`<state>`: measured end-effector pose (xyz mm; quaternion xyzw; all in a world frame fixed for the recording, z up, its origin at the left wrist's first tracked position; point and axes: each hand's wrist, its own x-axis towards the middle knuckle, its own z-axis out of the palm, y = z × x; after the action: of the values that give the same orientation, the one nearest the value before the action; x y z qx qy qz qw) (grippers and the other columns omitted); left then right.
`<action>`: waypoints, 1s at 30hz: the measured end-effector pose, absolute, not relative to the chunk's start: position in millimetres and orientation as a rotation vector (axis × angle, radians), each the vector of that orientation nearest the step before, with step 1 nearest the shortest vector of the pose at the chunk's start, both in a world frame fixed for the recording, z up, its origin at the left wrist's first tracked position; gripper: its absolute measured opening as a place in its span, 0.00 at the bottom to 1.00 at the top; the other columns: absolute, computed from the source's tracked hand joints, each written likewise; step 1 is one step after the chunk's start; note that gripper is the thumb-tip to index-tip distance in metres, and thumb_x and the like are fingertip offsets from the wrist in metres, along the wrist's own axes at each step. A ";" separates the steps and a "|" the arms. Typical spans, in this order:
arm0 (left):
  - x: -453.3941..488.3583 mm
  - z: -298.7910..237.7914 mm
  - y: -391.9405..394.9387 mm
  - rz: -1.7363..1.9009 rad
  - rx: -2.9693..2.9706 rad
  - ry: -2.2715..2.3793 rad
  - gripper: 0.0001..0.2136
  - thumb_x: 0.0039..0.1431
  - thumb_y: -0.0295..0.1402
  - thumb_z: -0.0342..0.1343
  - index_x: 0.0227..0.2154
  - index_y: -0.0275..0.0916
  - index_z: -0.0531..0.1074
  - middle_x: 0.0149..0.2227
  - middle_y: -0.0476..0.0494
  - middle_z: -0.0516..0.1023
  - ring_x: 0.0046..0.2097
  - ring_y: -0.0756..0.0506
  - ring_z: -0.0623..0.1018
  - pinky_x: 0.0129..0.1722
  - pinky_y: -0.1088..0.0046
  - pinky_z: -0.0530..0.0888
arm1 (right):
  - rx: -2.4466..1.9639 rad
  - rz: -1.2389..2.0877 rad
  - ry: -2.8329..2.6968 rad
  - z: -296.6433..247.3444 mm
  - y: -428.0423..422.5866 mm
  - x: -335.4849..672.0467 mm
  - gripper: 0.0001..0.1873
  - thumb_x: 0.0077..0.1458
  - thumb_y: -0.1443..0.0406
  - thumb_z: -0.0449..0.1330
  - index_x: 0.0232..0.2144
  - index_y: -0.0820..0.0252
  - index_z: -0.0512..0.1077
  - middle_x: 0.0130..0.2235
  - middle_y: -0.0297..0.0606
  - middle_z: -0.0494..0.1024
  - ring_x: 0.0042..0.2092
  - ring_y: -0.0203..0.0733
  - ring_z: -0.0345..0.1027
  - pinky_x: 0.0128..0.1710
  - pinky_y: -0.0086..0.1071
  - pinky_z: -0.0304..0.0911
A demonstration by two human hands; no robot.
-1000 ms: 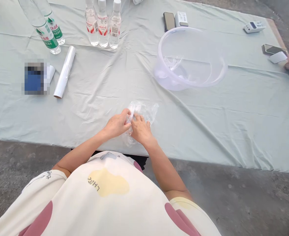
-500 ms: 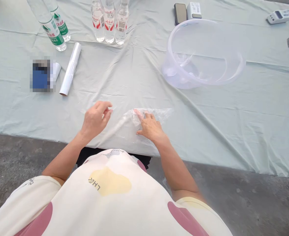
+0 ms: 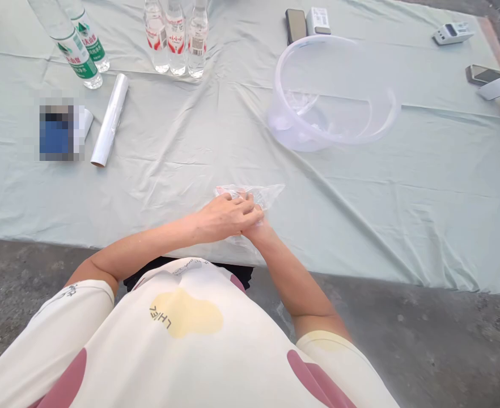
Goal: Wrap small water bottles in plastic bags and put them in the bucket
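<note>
Fingers of the left hand [image 3: 223, 217] lie across the right hand [image 3: 256, 229], the 2 hands together amid crumpled clear plastic film [image 3: 272, 195]; whether either is clamped on it, I cannot tell. The film lies just inside the near edge of the pale green tablecloth [image 3: 182, 139]. Beyond it to the right stands a translucent plastic basin [image 3: 278, 85], well apart from both hands; to the left lies a roll of plastic wrap [image 3: 110, 120]. Farther back stand 3 red-labelled water bottles [image 3: 176, 42] and 2 larger green-labelled bottles [image 3: 77, 59].
</note>
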<state>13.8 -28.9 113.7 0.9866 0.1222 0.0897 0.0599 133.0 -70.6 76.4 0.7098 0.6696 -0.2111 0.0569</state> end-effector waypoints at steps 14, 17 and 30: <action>-118.5 74.2 -28.2 -0.083 2.792 0.730 0.15 0.62 0.18 0.42 0.34 0.40 0.72 0.46 0.43 0.80 0.43 0.47 0.77 0.38 0.69 0.65 | 1.927 -0.932 1.948 124.7 -25.9 165.6 0.39 0.64 0.48 0.50 0.72 0.52 0.47 0.57 0.50 0.73 0.56 0.57 0.68 0.53 0.44 0.63; -122.3 65.0 -35.1 -0.008 2.768 0.719 0.14 0.63 0.19 0.43 0.34 0.39 0.72 0.49 0.41 0.79 0.47 0.46 0.77 0.42 0.68 0.66 | 1.926 -0.954 1.870 131.0 -7.5 164.9 0.33 0.67 0.58 0.43 0.72 0.49 0.45 0.51 0.47 0.78 0.51 0.57 0.72 0.47 0.45 0.66; -100.3 72.4 -34.1 -0.055 2.562 0.792 0.12 0.69 0.31 0.44 0.45 0.39 0.73 0.38 0.43 0.80 0.34 0.45 0.77 0.35 0.67 0.65 | 1.821 -0.866 1.958 122.5 62.4 161.5 0.34 0.55 0.66 0.58 0.64 0.39 0.64 0.52 0.36 0.78 0.52 0.51 0.70 0.47 0.39 0.65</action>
<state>-100.3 -34.1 72.4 0.9301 0.2876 -0.0199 0.2275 161.5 62.4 122.5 0.6389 0.6872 -0.3039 0.1647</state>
